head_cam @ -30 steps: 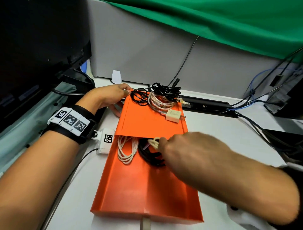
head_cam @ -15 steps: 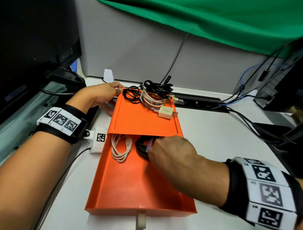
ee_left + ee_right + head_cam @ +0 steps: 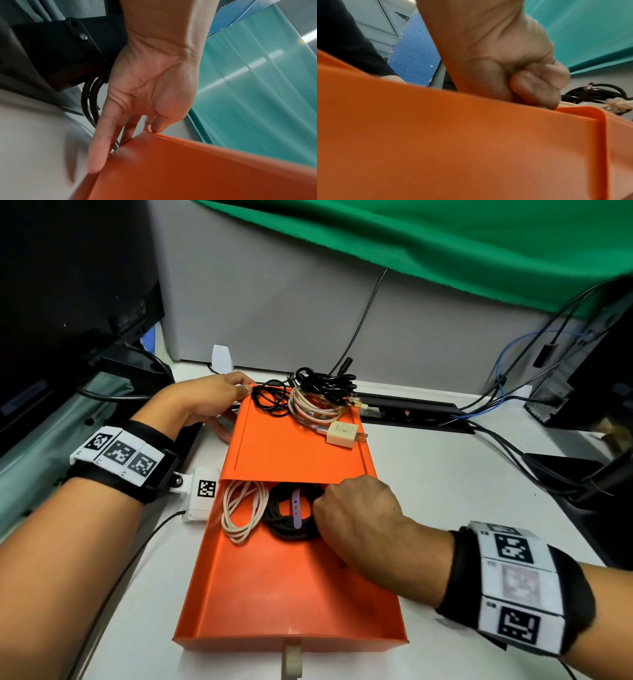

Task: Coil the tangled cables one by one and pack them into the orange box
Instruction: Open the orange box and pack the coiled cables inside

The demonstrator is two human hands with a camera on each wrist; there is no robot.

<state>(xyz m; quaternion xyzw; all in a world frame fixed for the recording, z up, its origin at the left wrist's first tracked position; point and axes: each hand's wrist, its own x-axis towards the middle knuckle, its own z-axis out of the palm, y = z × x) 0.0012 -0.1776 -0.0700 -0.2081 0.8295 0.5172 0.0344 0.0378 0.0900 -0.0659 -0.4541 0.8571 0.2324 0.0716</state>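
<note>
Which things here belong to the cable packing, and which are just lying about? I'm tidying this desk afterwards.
Job:
- open orange plastic box
- white coiled cable inside
- black coiled cable with purple strap, right hand on it
- cable pile with beige plug on lid
- left hand steadying the box

Lying about:
- black power strip
- dark monitor

- One orange plastic box with sliding lid
- Two coiled cables inside: one white, one black
- Three cable bundles on the lid
- One cream wall plug
- Two hands
</note>
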